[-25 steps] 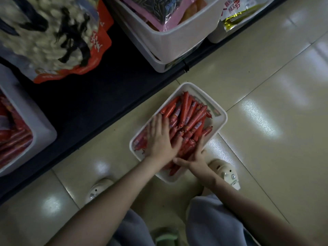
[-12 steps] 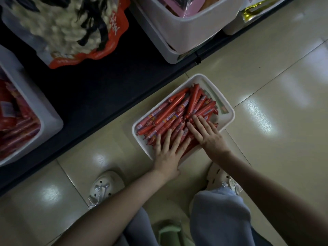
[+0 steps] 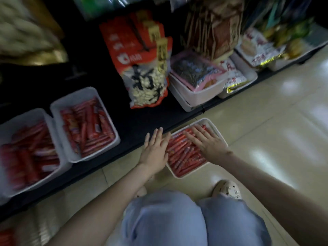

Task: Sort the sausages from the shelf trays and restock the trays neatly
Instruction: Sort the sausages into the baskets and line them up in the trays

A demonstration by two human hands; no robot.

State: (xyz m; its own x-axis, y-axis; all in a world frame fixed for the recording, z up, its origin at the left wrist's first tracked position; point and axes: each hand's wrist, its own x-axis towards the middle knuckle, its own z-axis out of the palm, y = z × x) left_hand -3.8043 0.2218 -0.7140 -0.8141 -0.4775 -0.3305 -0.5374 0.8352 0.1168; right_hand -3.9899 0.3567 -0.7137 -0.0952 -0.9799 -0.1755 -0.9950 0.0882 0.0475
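Observation:
A white tray (image 3: pixel 221 135) stands on the tiled floor by the dark shelf base, filled with red sausages (image 3: pixel 184 155) lying side by side. My right hand (image 3: pixel 207 142) lies flat on the sausages at the tray's far end, fingers straight. My left hand (image 3: pixel 155 150) is at the tray's left edge with straight fingers, partly over the floor and shelf base; I cannot tell whether it touches the tray. Two more white trays of red sausages sit on the low shelf at the left, a nearer tray (image 3: pixel 76 98) and an outer tray (image 3: pixel 21 116).
A large red and white snack bag (image 3: pixel 142 68) stands on the shelf behind the tray. White bins (image 3: pixel 200 96) of packets fill the shelf to the right. My knees (image 3: pixel 177 219) and a pale shoe (image 3: pixel 229 189) are below the tray. Tiled floor (image 3: pixel 275 121) extends right.
The view lifted, bringing the shelf trays into sight. My left hand slid off the sausages to the tray's left edge. My right hand moved up to the far end, and the sausages now lie flatter.

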